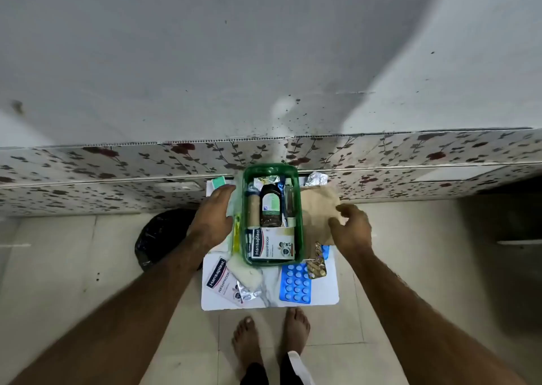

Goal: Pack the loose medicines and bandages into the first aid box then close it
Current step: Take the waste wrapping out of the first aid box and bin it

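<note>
A green first aid box (299, 208) stands open on a small white table (325, 290). Inside it lie a dark bottle (270, 207), a beige bandage roll (253, 211) and a Hansaplast box (271, 243). My left hand (212, 211) rests flat against the box's left side, fingers apart. My right hand (350, 229) pinches the edge of a brown paper bag (318, 205) to the right of the box. Loose on the table are a blue blister pack (295, 282), a gold blister strip (316, 263), a Hansaplast packet (218, 276), a silver strip (246, 290) and a foil piece (316, 178).
A teal-and-white item (219, 182) lies at the table's far left corner. A black plastic bag (159, 238) sits on the tiled floor to the left. A floral-patterned ledge (117, 173) runs behind the table. My bare feet (271, 343) stand below the table's near edge.
</note>
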